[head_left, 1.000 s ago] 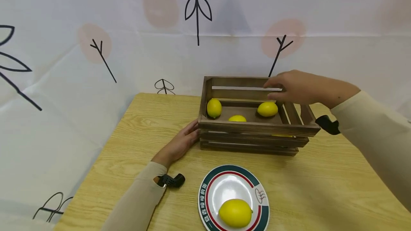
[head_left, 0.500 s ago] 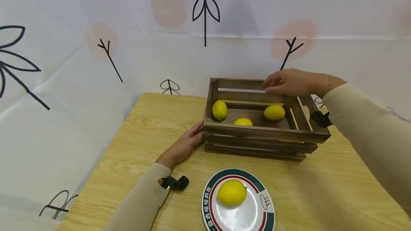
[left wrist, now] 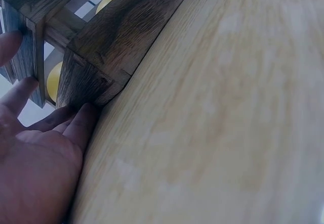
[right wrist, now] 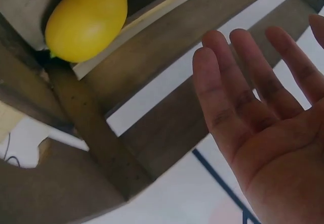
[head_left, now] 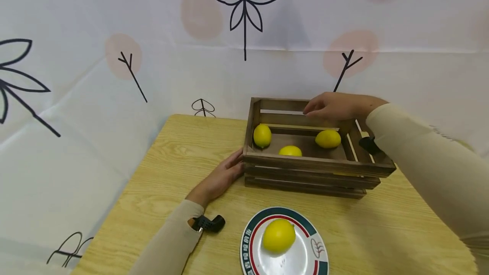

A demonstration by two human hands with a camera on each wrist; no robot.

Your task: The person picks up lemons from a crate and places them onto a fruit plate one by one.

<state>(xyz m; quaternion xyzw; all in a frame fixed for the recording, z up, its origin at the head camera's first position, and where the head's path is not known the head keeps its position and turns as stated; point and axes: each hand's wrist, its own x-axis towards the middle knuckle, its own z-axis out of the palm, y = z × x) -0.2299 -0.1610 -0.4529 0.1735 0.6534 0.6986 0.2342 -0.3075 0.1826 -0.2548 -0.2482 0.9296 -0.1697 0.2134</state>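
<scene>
"Hand (head_left: 219, 177) at left?"
"Rested, fingers apart, against the left end of the crate (head_left: 305, 163)."
"Lemons (head_left: 262, 135)?"
"Lay inside, plus one on the plate (head_left: 303, 262) in front."
"Right hand (head_left: 334, 106)?"
"Hovered near the back wall, fingers loosely apart."

On the table (head_left: 183, 152), a plate (head_left: 303, 260) bearing 1 lemon (head_left: 279, 236) lies before a crate (head_left: 317, 164) holding at least 3 lemons (head_left: 328, 138).

Slatted wooden crate (head_left: 318, 165) upright; yellow lemons (head_left: 328, 139) inside.

From above, the head view faces forward-down, sharing the crate (head_left: 313, 164) with two close wrist views
</scene>
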